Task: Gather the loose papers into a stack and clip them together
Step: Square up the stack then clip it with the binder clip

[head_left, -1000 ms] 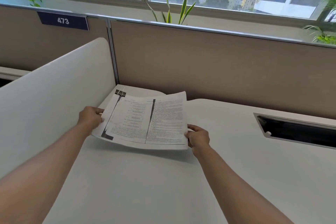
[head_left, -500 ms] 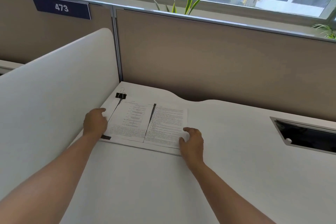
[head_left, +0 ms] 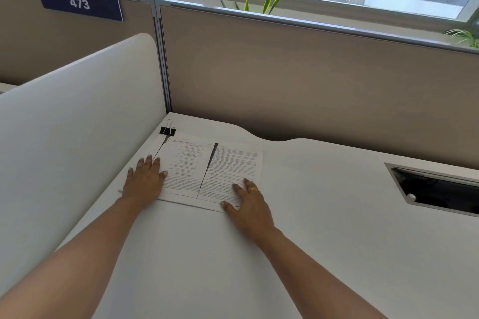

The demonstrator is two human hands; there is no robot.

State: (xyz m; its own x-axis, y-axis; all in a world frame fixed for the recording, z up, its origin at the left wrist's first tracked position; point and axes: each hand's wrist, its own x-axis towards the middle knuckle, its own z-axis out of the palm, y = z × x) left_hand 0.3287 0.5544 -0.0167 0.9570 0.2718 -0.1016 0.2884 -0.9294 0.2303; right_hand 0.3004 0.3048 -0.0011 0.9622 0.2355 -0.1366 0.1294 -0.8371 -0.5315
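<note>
A stack of printed papers (head_left: 207,168) lies flat on the white desk (head_left: 311,228), near the left divider. A black binder clip (head_left: 167,130) sits on the stack's far left corner. My left hand (head_left: 145,180) rests flat on the left edge of the papers, fingers straight. Over on the near right corner of the stack, my right hand (head_left: 248,201) lies flat with its fingers spread; a gold ring shows on one finger.
A white curved divider (head_left: 77,116) stands close along the left. A brown partition wall (head_left: 311,80) closes the back. A dark cable slot (head_left: 435,190) is cut into the desk at the right.
The stack, held up by both hands a second ago, has come down flat onto the desk. Both hands let go of the edges and now lie flat on top.
</note>
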